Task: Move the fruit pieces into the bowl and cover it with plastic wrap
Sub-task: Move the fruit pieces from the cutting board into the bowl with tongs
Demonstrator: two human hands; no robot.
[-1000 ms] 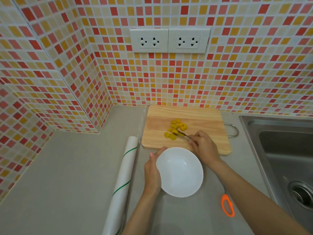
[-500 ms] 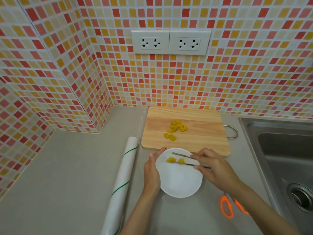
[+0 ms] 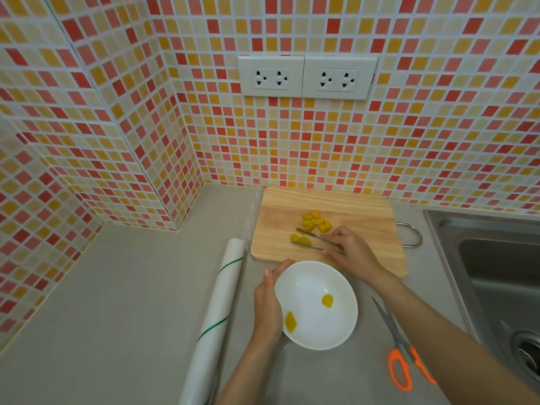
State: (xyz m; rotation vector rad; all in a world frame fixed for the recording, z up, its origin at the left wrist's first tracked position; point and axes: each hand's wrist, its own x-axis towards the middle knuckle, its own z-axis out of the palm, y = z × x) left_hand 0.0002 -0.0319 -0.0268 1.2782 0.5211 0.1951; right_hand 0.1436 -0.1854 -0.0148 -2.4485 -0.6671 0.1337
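Observation:
Several yellow fruit pieces [image 3: 315, 222] lie in a cluster on the wooden cutting board [image 3: 359, 211]. My right hand [image 3: 350, 249] holds metal tongs [image 3: 311, 241] over the board, their open tips on either side of two pieces [image 3: 299, 239] at the cluster's near left. The white bowl [image 3: 318, 328] stands on the counter just in front of the board, with two fruit pieces [image 3: 327, 300] inside. My left hand [image 3: 267, 302] cups the bowl's left rim. The roll of plastic wrap [image 3: 217, 320] lies to the left of the bowl.
Orange-handled scissors [image 3: 400, 349] lie on the counter right of the bowl. A steel sink [image 3: 496, 264] takes up the right side. The tiled wall with two sockets [image 3: 306, 77] rises behind the board; a tiled corner juts out at left.
My right hand carried fruit with the tongs from the board to the bowl, dropped two pieces in, and has gone back to the board. My left hand stayed on the bowl.

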